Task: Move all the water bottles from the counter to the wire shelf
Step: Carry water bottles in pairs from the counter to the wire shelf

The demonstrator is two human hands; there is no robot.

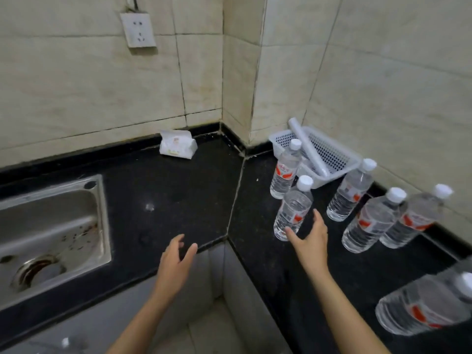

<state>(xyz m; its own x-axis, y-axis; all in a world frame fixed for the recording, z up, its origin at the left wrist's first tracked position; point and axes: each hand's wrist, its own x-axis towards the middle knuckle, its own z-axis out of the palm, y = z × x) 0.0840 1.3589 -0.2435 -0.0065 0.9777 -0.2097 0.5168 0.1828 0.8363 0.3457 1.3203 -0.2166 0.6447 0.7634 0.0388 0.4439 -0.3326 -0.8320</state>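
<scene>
Several clear water bottles with white caps and red labels stand on the black counter (pixel 166 190) along its right arm. The nearest bottle (pixel 293 208) stands just in front of my right hand (pixel 310 236), whose fingers are spread around its base without closing on it. Another bottle (pixel 286 168) stands behind it by the basket. Three more stand to the right: one (pixel 351 190), one (pixel 373 223), one (pixel 415 217). A large bottle (pixel 429 305) sits at the lower right edge. My left hand (pixel 176 256) hovers open over the counter's inner corner. No wire shelf is in view.
A white plastic basket (pixel 332 154) holding a rolled white tube leans in the back right corner. A pack of wipes (pixel 177 144) lies against the back wall. A steel sink (pixel 51 233) is set into the counter at left. A wall socket (pixel 138 29) hangs above.
</scene>
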